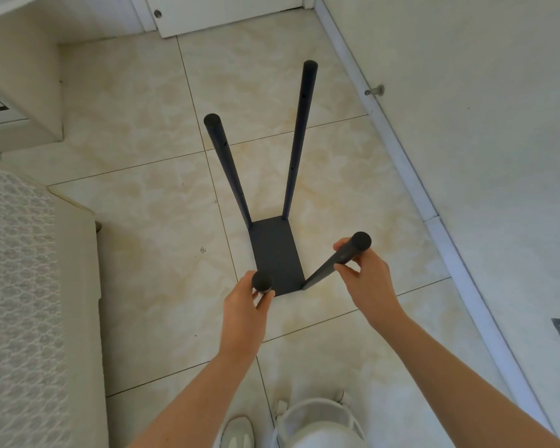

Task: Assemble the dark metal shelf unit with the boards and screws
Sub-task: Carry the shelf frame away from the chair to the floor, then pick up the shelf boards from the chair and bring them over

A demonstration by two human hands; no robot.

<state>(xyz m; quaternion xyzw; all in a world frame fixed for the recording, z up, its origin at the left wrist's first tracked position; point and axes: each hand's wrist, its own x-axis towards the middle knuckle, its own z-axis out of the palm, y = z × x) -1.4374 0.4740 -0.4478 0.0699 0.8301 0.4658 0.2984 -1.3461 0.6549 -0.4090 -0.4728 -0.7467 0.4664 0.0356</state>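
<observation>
The dark metal shelf unit stands upright on the tiled floor, seen from above. Its dark bottom board [275, 253] lies flat near the floor between four round posts. The far left post [227, 163] and far right post [299, 137] rise free, with small screw holes along them. My left hand [244, 310] pinches the top of the near left post [262, 281]. My right hand [367, 279] grips the near right post [337, 261] just below its cap. No loose boards or screws are in sight.
A white wall and baseboard [401, 150] run along the right, with a doorstop [374, 91] on it. A white door [223, 14] is at the back. A patterned cover [17, 286] lies on furniture at left. A white stool [317, 425] and my shoe [236, 433] are below.
</observation>
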